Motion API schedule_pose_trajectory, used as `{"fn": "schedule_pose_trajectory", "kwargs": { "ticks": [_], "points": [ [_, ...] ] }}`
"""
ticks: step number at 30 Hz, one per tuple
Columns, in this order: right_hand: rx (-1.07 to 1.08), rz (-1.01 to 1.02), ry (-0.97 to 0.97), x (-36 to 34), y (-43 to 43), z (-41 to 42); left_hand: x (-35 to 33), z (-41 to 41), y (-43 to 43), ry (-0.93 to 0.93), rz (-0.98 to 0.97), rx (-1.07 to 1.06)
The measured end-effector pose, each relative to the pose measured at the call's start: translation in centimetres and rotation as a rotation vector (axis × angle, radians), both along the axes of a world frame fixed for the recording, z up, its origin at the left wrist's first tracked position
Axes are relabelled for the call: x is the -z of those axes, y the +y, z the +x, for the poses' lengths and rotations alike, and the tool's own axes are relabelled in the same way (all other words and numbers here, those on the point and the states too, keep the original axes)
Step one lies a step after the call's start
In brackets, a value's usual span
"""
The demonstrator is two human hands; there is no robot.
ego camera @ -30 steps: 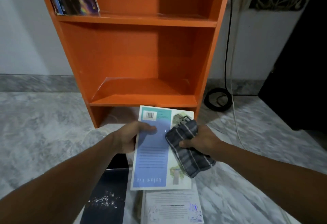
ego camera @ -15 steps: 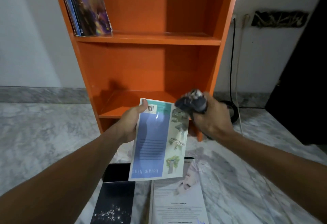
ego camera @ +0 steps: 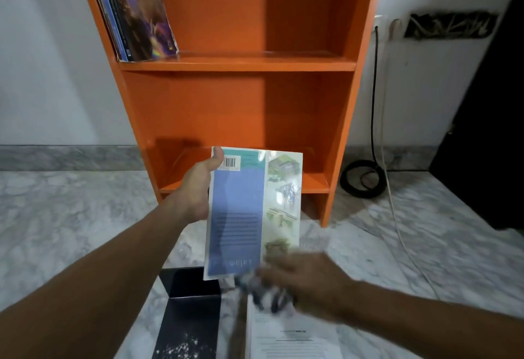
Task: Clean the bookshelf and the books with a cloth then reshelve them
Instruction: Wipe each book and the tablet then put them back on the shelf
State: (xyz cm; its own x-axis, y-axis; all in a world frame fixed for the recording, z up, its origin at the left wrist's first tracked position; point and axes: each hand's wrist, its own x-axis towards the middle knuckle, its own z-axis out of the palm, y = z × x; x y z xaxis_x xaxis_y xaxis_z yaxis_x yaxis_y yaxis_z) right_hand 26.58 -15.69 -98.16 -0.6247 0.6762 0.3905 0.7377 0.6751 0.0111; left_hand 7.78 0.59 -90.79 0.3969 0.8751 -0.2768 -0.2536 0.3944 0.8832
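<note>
Gloss shone on the back cover of the paperback, a thin rectangular book with a blue panel, a barcode at its top corner and a strip of small green pictures down one side. It was held nearly upright in front of the bottom shelf of the bookshelf. The left hand clamped it by one long edge, with the thumb laid over the cover beside the barcode and the fingers hidden behind. At the paperback's lower corner, the end farther from the bookshelf, the right hand was smeared by motion blur. Its fingers were closed round a bunched, dark striped cloth. Whether the cloth touched the cover or hung just beside it could not be told. The bookshelf was smooth orange-painted board with straight flat sides, and its upper shelf held a few thin shelved books leaning against the left wall. On the grey-veined marble floor in front of the bookshelf lay a black book speckled with white and a white book bearing lines of print, side by side. A black cable sat coiled on the floor just right of the bookshelf.
</note>
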Motion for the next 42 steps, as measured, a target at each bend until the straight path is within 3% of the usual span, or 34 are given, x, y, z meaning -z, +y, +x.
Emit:
{"fn": "schedule_pose_trajectory", "kwargs": {
  "ticks": [2, 4, 6, 9, 13, 15, 17, 20, 22, 24, 26, 30, 32, 34, 39, 42],
  "points": [
    [0.114, 0.104, 0.317, -3.9, 2.7, -0.2, -0.4, 0.0, -0.4, -0.008, 0.013, 0.004],
    [0.388, 0.214, 0.554, -9.0, 6.2, 0.2, -0.6, 0.3, -0.7, -0.001, 0.025, 0.028],
    [0.545, 0.315, 0.569, -12.4, 8.8, 0.1, -0.9, 0.7, -1.0, 0.0, 0.018, 0.059],
    [0.538, 0.197, 0.359, -9.8, 8.4, -1.6, -1.7, 1.7, -1.3, -0.065, 0.021, 0.12],
    [0.069, 0.139, -0.105, 0.5, 2.9, -2.7, -2.5, 0.6, -1.3, -0.08, 0.046, 0.084],
    [-0.044, 0.032, -0.215, 1.3, 1.7, -1.3, -2.4, -0.4, -1.2, -0.092, 0.045, 0.081],
    [0.043, -0.002, -0.045, -1.7, 1.9, -0.7, -2.3, -0.9, -1.1, -0.102, 0.048, 0.086],
    [0.284, 0.147, 0.449, -9.0, 4.7, -0.3, -2.4, -1.1, -1.4, -0.115, 0.069, 0.079],
    [0.447, 0.268, 0.581, -13.1, 7.0, -0.9, -2.6, -0.7, -1.5, -0.099, 0.088, 0.068],
    [0.495, 0.266, 0.505, -13.6, 8.0, -2.5, -3.1, 0.2, -1.5, -0.105, 0.112, 0.071],
    [0.452, 0.166, 0.313, -9.8, 7.2, -4.0, -4.0, 1.1, -1.9, -0.126, 0.144, 0.08],
    [0.069, 0.159, -0.205, 0.7, 1.7, -4.4, -4.5, 0.6, -1.5, -0.121, 0.205, 0.03],
    [-0.071, 0.031, -0.27, 1.9, 0.1, -3.1, -4.3, -0.1, -1.3, -0.091, 0.212, 0.027],
    [-0.013, 0.008, -0.055, -0.2, 0.4, -2.2, -4.1, -0.4, -1.3, -0.064, 0.193, 0.043],
    [0.437, 0.247, 0.557, -11.3, 5.8, -1.8, -3.6, -0.1, -1.5, -0.095, 0.142, 0.093],
    [0.482, 0.225, 0.492, -11.8, 7.6, -3.2, -4.4, 1.3, -2.1, -0.109, 0.157, 0.113]
  ]
}}
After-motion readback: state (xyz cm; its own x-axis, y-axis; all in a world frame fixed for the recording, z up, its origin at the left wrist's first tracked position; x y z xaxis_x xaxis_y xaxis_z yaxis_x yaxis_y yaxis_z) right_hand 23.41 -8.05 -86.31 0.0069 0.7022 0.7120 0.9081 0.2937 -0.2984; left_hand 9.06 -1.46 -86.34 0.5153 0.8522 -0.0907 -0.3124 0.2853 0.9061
